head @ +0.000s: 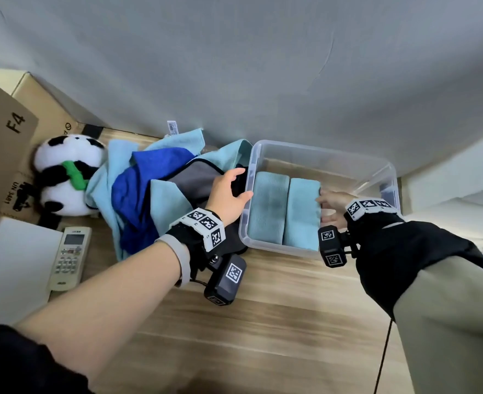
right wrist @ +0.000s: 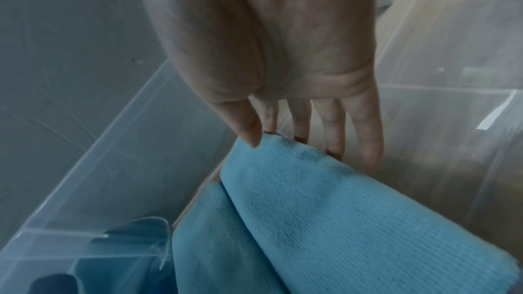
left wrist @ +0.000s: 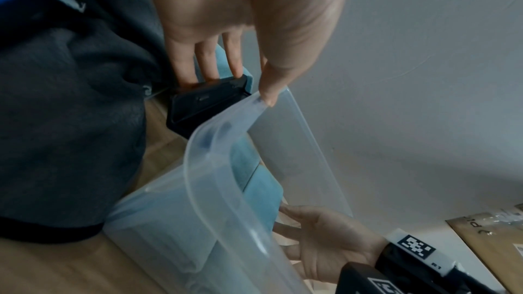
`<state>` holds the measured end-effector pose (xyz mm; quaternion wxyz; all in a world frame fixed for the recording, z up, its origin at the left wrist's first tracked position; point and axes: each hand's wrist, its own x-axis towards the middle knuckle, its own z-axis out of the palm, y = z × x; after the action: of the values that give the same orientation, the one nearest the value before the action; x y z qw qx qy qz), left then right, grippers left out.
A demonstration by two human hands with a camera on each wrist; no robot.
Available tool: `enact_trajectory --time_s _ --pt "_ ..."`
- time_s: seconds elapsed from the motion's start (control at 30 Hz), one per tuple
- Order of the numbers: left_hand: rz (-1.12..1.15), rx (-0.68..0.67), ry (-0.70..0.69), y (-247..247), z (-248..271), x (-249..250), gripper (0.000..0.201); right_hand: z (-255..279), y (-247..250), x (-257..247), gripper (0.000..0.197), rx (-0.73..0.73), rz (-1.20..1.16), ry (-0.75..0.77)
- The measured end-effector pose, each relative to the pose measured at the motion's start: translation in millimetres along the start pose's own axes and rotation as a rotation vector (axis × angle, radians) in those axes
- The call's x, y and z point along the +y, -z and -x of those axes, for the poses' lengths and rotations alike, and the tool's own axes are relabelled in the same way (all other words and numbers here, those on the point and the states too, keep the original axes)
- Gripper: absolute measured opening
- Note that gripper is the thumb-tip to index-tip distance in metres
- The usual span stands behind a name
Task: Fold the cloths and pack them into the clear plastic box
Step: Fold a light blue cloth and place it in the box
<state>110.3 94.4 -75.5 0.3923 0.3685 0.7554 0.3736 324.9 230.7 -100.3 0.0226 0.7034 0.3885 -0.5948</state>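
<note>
The clear plastic box [head: 320, 150] stands on the wooden table and holds two folded light-blue cloths, one on the left [head: 267, 206] and one on the right [head: 303, 211]. My left hand [head: 241, 183] grips the box's left end. Its thumb lies on the rim [left wrist: 215, 187] and its fingers [left wrist: 209, 70] curl onto the black latch [left wrist: 203, 104]. My right hand [head: 327, 209] is inside the box, its straight fingers [right wrist: 368, 142] touching the right cloth's [right wrist: 325, 209] side. A pile of unfolded light-blue, dark-blue and grey cloths [head: 155, 189] lies left of the box.
A panda plush [head: 64, 177] leans against cardboard boxes [head: 4, 137] at the far left. Near the left edge, a white remote [head: 69, 257] lies beside a white sheet [head: 10, 260]. A grey wall [head: 263, 66] rises directly behind the box. Bare tabletop [head: 263, 322] spreads in front.
</note>
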Motion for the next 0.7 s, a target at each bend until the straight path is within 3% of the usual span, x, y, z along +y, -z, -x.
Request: enact_trajectory --time_s 0.2,0.4,0.5,0.6,0.7 --pt "0.074 0.008 0.015 6 8 -5 0.046 38 -4 -11 0.04 0.103 0.124 0.066" --pt "-0.019 0.19 -0.019 32 28 -36 0.026 61 -12 -11 0.034 0.123 0.052 0.235" --pt "-0.176 0.266 0.023 51 40 -48 0.025 81 -27 -7 0.016 0.139 -0.034 0.397" --pt "-0.345 0.313 0.141 71 52 -63 0.028 103 -46 1 0.025 0.169 -0.094 0.616" --pt "-0.386 0.258 0.292 85 65 -80 0.051 130 -70 10 0.025 0.187 -0.153 0.795"
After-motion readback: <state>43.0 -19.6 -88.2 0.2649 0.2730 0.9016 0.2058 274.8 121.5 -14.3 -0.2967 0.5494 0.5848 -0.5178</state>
